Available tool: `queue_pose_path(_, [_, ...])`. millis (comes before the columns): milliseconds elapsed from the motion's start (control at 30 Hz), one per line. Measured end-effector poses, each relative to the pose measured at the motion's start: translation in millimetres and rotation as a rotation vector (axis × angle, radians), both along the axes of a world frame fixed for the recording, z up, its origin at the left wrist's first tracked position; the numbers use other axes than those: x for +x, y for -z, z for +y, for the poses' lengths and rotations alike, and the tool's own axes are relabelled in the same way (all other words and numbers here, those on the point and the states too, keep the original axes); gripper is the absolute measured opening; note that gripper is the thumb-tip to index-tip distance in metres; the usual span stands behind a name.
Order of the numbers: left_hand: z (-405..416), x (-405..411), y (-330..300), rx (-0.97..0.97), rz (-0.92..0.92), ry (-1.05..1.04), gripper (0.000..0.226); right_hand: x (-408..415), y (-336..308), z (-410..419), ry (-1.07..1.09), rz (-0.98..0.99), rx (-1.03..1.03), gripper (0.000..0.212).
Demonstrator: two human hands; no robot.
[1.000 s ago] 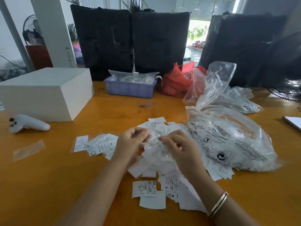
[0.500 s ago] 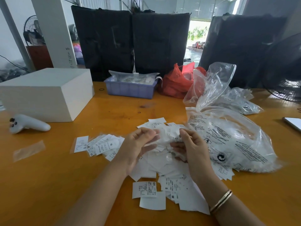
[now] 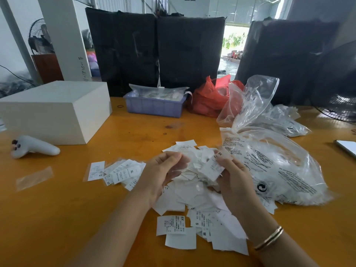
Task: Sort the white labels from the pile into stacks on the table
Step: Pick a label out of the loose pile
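Note:
A loose pile of white labels (image 3: 194, 191) lies on the orange table (image 3: 57, 218) in front of me. My right hand (image 3: 234, 177) pinches one label marked XS (image 3: 212, 166) and holds it tilted above the pile. My left hand (image 3: 160, 173) hovers over the pile's left side, palm turned inward, fingers loosely curled, holding nothing I can see. A smaller spread of labels marked XL and XS (image 3: 119, 173) lies left of my left hand. Several more labels (image 3: 173, 225) marked XS, S and M lie at the near edge of the pile.
A big clear plastic bag of labels (image 3: 273, 166) lies right of the pile. A white box (image 3: 54, 110) and a white controller (image 3: 32, 147) stand at the left. A lilac tray (image 3: 154, 107), a red bag (image 3: 210, 97) and a fan (image 3: 341, 105) stand behind.
My hands have drawn apart over the pile. My right hand has lifted out a single XS label, and my left hand has opened and turned palm inward.

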State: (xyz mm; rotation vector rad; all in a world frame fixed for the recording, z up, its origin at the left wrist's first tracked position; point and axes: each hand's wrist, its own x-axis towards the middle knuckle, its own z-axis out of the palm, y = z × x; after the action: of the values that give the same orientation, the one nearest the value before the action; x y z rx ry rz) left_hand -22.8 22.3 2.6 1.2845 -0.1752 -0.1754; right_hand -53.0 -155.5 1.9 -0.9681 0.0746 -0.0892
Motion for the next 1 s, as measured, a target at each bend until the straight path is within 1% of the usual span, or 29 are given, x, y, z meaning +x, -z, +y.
queue_pose_path(100, [1,0,0,-0.023,-0.003,0.005,0.015,1,0,-1,-0.026,0.001,0.052,0.038])
queue_pose_path(167, [2,0,1,-0.034,-0.011,0.002,0.022,3,1,1,0.01,-0.029,0.066,0.05])
queue_pose_path(200, [2,0,2,-0.029,-0.018,-0.002,0.027,3,1,2,0.026,-0.033,0.049,0.053])
queue_pose_path(267, [2,1,3,0.006,-0.037,-0.014,0.032,2,2,2,0.035,-0.04,-0.002,0.049])
queue_pose_path(300, [2,1,3,0.03,-0.049,-0.022,0.029,2,2,2,0.037,-0.041,-0.039,0.042])
queue_pose_path(367, [2,2,4,0.083,-0.077,-0.035,0.016,0,0,2,0.032,-0.041,-0.139,0.02])
queue_pose_path(433, [2,3,5,0.138,-0.1,-0.04,0.01,-2,-1,3,0.038,-0.034,-0.257,0.006])
queue_pose_path(467, [2,3,6,0.166,-0.112,-0.04,0.01,-3,-1,4,0.056,-0.035,-0.327,0.006])
queue_pose_path(567, [3,2,5,0.253,-0.165,-0.033,0.009,-3,-1,6,0.091,-0.091,-0.574,0.023])
queue_pose_path(633, [3,1,5,0.273,-0.178,-0.028,0.009,-3,1,8,0.085,-0.128,-0.68,0.027])
queue_pose_path(733, [2,1,4,0.266,-0.166,-0.015,0.01,-4,2,10,0.09,-0.151,-0.736,0.021])
queue_pose_path(1000, [2,0,2,0.278,-0.142,0.012,0.014,-7,-1,12,0.097,-0.187,-0.762,0.026])
